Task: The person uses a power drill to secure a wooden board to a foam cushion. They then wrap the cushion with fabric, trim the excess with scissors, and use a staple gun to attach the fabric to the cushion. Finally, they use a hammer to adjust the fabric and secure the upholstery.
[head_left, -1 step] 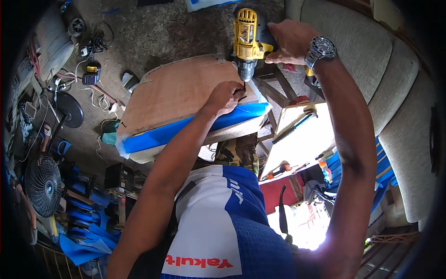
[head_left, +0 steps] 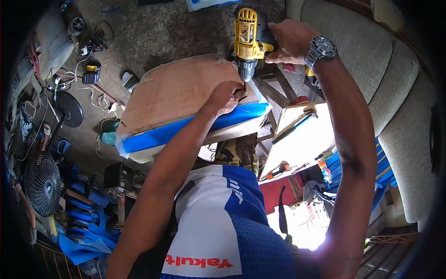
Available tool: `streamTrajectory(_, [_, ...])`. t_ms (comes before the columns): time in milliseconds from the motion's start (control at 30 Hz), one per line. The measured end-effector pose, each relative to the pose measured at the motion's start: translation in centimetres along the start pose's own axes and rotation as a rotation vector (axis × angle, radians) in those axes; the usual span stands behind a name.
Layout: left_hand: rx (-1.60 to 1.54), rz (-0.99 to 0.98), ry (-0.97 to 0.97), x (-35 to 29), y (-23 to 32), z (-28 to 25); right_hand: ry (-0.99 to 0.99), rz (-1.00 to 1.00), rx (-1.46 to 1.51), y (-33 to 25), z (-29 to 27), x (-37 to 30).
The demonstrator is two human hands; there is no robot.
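Note:
My right hand (head_left: 291, 41) is wrapped round the grip of a yellow and black cordless drill (head_left: 247, 35), its chuck pointing down at the board's right corner. A thin dark bit (head_left: 245, 85) runs from the chuck to the fingertips of my left hand (head_left: 226, 96). Those fingers are closed in a pinch on a small dark screw (head_left: 242, 97), partly hidden by them. Beneath lies a flat brown plywood panel (head_left: 172, 88) with a padded edge in blue fabric (head_left: 162, 139). Another dark screw (head_left: 123, 124) stands at the panel's left corner.
A wooden frame (head_left: 274, 88) stands right of the panel. Beyond it is a light board (head_left: 302, 135) with a hand saw (head_left: 293, 126) on it. Grey upholstered cushions (head_left: 353, 51) line the right side. At left are a battery charger (head_left: 91, 73), cables and a fan (head_left: 42, 183).

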State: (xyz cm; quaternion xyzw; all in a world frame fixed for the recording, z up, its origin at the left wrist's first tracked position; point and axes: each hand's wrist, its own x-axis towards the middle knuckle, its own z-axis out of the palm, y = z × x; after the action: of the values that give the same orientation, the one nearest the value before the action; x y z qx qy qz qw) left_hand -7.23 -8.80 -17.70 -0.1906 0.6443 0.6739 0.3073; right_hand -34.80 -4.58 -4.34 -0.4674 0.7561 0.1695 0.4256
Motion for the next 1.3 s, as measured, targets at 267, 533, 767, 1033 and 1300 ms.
streamTrajectory(267, [-0.176,-0.075,-0.265,1.0,0.4,-3.3,-0.026,0.043,-0.019,0.4,0.9,0.5])
streamTrajectory(533, [-0.537,0.464,0.406,9.8,12.1,-10.1,0.012,0.034,-0.017,0.0,0.8,0.0])
streamTrajectory(767, [-0.131,0.294,0.697,11.0,16.2,-8.0,-0.023,0.125,-0.038,-0.1,1.2,-0.4])
streamTrajectory(1033, [-0.218,0.314,0.699,10.8,15.6,-7.8,-0.001,0.087,-0.047,-0.4,1.1,-0.5])
streamTrajectory(1300, [-0.213,0.331,0.733,10.5,15.4,-7.7,-0.018,0.09,-0.079,-0.6,1.1,-0.4])
